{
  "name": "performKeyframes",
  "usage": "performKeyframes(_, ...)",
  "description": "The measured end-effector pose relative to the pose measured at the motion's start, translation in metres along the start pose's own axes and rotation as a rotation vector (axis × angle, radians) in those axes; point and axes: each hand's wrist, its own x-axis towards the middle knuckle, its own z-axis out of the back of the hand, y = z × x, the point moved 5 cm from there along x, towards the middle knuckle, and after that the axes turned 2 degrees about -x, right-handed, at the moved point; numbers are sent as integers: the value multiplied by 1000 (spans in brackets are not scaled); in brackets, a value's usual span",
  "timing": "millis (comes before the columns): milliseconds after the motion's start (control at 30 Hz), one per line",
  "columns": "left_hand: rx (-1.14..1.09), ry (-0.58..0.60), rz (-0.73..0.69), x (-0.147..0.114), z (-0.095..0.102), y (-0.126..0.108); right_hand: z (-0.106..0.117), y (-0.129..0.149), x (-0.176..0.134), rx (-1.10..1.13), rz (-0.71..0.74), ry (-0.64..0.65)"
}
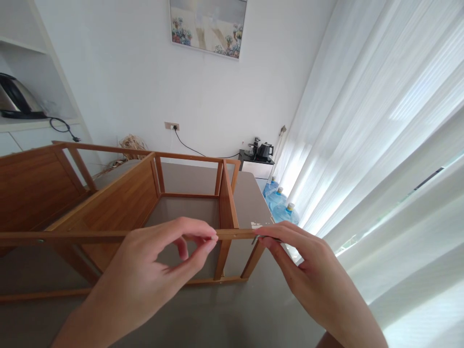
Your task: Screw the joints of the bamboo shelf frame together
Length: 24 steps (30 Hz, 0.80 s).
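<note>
White walls [126,82] back pinched left fingers [199,227] and right fingers [288,234] gripping a silvery tool [254,239].

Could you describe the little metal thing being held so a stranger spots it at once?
Find the big wooden frame, then follow its near upper rail to the right end. There the right grip pinches a thin, bent metal tool between thumb and fingers. Its silvery colour sets it apart from the brown wood nearby.
</note>
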Motion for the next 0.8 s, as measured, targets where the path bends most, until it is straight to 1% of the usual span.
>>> performKeyframes(100,0,11,33,7,-3,2,-5,4,2,31,-15,49)
performKeyframes(200,-23,27,13,13,-9,3,-10,8,2,60,-49,120)
performKeyframes(233,-45,43,-15,14,-11,3,-11,8,1,63,-59,135)
performKeyframes(300,-107,114,-104,17,-17,0,-12,7,-1,64,-69,136)
performKeyframes(367,-153,192,-204,17,-22,-3,-12,6,-3,77,-67,107)
performKeyframes(433,-161,222,-274,18,-26,-5,-12,4,-3,102,-60,69)
performKeyframes(500,-154,189,-316,20,-27,-7,-12,3,-1,108,-23,31)
performKeyframes(567,-159,134,-345,21,-28,-9,-12,5,2,92,51,8)
performKeyframes(667,-217,70,-346,24,-30,-11,-10,8,7,91,148,-5)
performKeyframes(800,-284,23,-339,27,-29,-12,-7,8,13,109,194,16)
